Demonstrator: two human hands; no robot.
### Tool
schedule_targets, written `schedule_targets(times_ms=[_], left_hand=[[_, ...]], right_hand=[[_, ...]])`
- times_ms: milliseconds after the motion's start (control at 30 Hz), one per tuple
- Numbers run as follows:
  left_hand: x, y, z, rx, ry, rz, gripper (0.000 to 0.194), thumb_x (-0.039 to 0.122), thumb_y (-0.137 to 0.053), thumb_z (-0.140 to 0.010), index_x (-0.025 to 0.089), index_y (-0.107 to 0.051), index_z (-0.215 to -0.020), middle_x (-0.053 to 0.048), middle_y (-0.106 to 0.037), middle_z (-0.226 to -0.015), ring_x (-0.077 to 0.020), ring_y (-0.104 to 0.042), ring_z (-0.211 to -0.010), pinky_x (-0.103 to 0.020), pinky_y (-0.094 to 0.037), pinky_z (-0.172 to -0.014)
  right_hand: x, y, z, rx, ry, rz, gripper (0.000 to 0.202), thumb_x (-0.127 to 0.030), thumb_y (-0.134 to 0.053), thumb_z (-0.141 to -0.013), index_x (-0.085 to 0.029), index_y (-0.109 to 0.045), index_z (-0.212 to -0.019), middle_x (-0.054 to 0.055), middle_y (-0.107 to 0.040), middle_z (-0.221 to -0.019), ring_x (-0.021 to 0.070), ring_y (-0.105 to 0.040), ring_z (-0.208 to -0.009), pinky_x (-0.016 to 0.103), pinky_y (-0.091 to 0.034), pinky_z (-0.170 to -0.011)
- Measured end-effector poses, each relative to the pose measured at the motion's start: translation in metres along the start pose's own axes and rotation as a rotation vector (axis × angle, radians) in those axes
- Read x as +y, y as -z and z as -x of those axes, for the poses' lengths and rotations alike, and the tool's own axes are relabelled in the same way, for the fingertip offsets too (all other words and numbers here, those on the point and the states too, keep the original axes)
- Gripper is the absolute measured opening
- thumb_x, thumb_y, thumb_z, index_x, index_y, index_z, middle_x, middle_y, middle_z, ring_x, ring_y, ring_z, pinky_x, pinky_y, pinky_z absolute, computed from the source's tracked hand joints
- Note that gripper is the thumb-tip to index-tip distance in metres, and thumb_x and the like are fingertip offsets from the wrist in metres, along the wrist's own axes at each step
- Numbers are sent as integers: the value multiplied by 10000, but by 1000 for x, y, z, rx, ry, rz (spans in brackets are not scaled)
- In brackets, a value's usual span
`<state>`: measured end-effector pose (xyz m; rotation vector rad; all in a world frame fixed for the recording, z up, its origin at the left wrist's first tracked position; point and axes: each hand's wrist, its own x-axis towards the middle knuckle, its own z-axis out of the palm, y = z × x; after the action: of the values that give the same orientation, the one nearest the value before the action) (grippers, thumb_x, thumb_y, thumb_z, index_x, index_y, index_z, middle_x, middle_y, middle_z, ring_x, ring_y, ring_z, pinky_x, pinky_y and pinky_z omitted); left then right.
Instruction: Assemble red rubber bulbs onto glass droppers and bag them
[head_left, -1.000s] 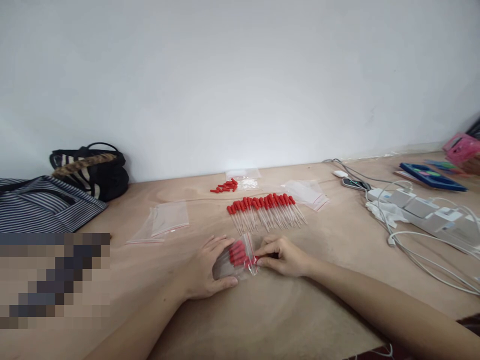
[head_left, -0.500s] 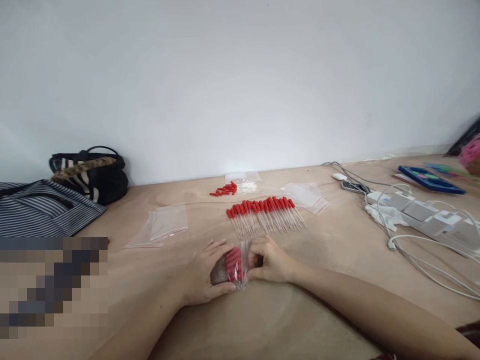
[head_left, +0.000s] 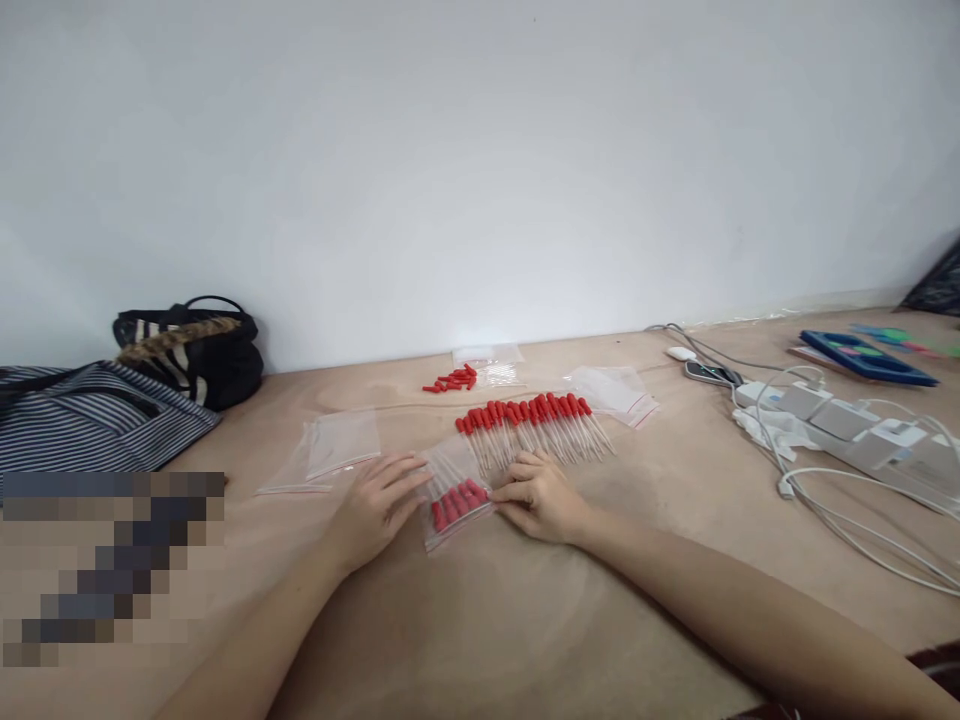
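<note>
A clear zip bag lies on the table in front of me, holding several droppers with red rubber bulbs toward me and clear tubes pointing away. My left hand rests at the bag's left side, fingers stretched out and touching its edge. At the bag's right corner, my right hand pinches the edge between thumb and curled fingers. Just beyond the bag is a row of more red-bulbed droppers, bulbs facing the wall.
Loose red bulbs and thin clear tubes lie near the wall. Flat zip bags are on the left, others on the right. A power strip with cables, a blue tray and a black bag flank the table.
The bag of droppers has turned so its bulbs and zip edge face me; before, its zip edge faced right. My left hand has come off its top to its left side.
</note>
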<state>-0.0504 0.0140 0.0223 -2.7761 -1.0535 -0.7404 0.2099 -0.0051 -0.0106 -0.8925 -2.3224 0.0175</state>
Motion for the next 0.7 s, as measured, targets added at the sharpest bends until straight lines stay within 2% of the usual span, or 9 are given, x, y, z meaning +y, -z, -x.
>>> schedule_targets(times_ms=[100,200,300,500,633,700], left_hand=[[15,1,3,90,16,73,197,297,-502,-817,202,-612,-950,-76,-641,-991,-211,-583,-940,-383,-463,-844],[31,-3,8,72,-47,129,250,376,-593,-742,198,-606,-917,-73,-648,-942,-213,-599,-889,-352,-495,-801],[40,-8,13,61,-102,81,167,324,-543,-792,214,-617,-893,-47,-670,-866,-178,-631,-798,-291,-530,-725],[35,-14,20,137,-225,-142,238,159,-416,-853,206,-647,-877,-32,-696,-797,-144,-660,-684,-227,-542,-586],[34,-14,20,111,-224,-176,273,156,-386,-863,208,-654,-870,-32,-701,-783,-141,-663,-669,-228,-545,-586],[36,-13,18,125,-198,-171,231,218,-423,-858,204,-653,-849,-37,-701,-774,-145,-663,-652,-230,-545,-573]], right_hand=[[-4,-7,-4,58,44,86,127,-230,-532,-778,-225,-657,-757,-1,-589,-652,139,-450,-677,309,-251,-640],[-4,-7,-4,82,90,132,143,-224,-515,-783,-217,-649,-734,-1,-574,-626,135,-428,-662,310,-227,-623],[-3,-4,-2,105,100,156,152,-220,-503,-793,-217,-647,-743,1,-555,-603,132,-416,-656,308,-218,-616],[-1,-1,-4,122,165,192,202,-214,-450,-831,-220,-631,-741,6,-574,-627,136,-413,-671,318,-233,-640],[1,-4,-14,107,286,286,257,-196,-398,-861,-210,-603,-707,1,-583,-637,129,-411,-660,324,-234,-644],[2,-6,-18,128,358,315,285,-166,-380,-864,-198,-576,-659,-8,-558,-588,123,-409,-647,323,-233,-644]])
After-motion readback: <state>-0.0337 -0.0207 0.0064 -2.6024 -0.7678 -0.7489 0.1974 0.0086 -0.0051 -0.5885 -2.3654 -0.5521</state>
